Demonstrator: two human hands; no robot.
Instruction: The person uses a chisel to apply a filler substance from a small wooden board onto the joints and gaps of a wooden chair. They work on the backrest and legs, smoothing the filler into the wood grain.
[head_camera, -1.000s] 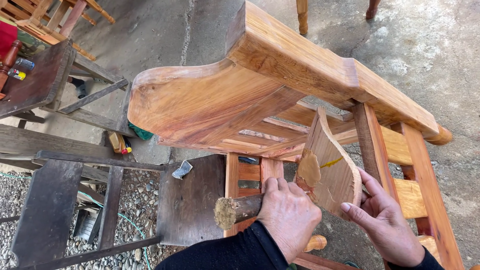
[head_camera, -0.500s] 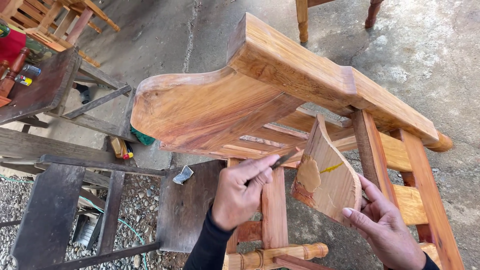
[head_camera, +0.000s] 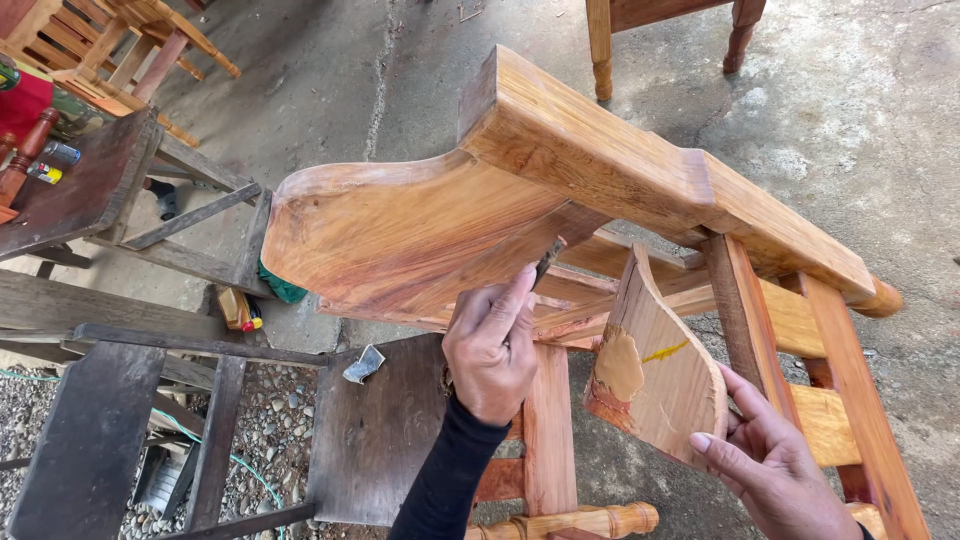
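Left hand (head_camera: 492, 345) fingers pinched together on a thin dark tool (head_camera: 548, 262); tool tip sits up against the underside of the chair (head_camera: 560, 190), where the broad curved panel (head_camera: 400, 235) meets the thick top rail (head_camera: 650, 170). Can't tell what kind of tool, too small. Black sleeve (head_camera: 448, 480) runs down from that wrist.

Right hand (head_camera: 775, 470) fingers spread along the back edge of a loose curved wood block (head_camera: 655, 375), gripping it upright, just beside the chair's slats (head_camera: 548, 430). Block face has a pale filler patch (head_camera: 620, 365) and a yellow mark (head_camera: 665, 352). Block is near the rail but not clearly touching it.

Chair is tipped over, reddish-orange wood, legs and rungs running to the lower right; a turned rung (head_camera: 570, 522) shows at the bottom edge.

Outward: a dark weathered desk (head_camera: 375, 430) sits under the chair, a scrap of sandpaper (head_camera: 362, 365) on its edge. A second dark desk (head_camera: 70, 185) at left carries small cans (head_camera: 50, 165). A small bottle (head_camera: 238, 308) and green rag (head_camera: 285, 290) lie on the floor behind the panel. Concrete floor (head_camera: 850, 100), gravel (head_camera: 270, 440) at lower left. More unfinished wood furniture (head_camera: 130, 50) top left, turned legs of another piece (head_camera: 600, 45) top centre.
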